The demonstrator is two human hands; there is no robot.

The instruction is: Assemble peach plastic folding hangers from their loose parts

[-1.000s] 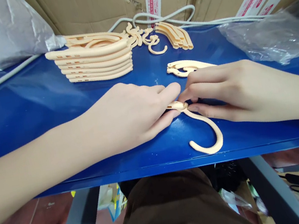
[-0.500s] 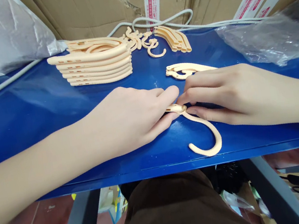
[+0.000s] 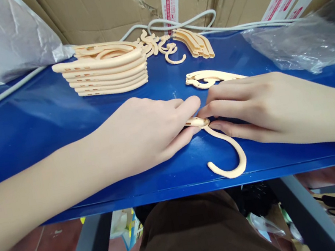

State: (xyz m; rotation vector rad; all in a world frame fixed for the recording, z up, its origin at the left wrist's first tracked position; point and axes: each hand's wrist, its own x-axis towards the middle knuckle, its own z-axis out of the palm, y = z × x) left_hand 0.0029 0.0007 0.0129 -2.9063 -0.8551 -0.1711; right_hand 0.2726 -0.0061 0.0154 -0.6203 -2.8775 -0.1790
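My left hand is closed on a cream plastic hanger arm, most of it hidden under the palm. A cream hanger hook joins the arm's end and curves toward the table's front edge. My right hand pinches at that joint, its thumb and fingertips beside the top of the hook. What lies between the right fingertips is partly covered. Just behind the right hand lies another pair of hanger arms, partly hidden by it.
A stack of cream hanger pieces stands at the back left of the blue table. Loose hooks and short curved arms lie beside it. Clear plastic, a grey cable and cardboard boxes are around the back.
The hook's curved end has swung slightly left and toward the table's front edge. Both hands keep nearly the same place and hold.
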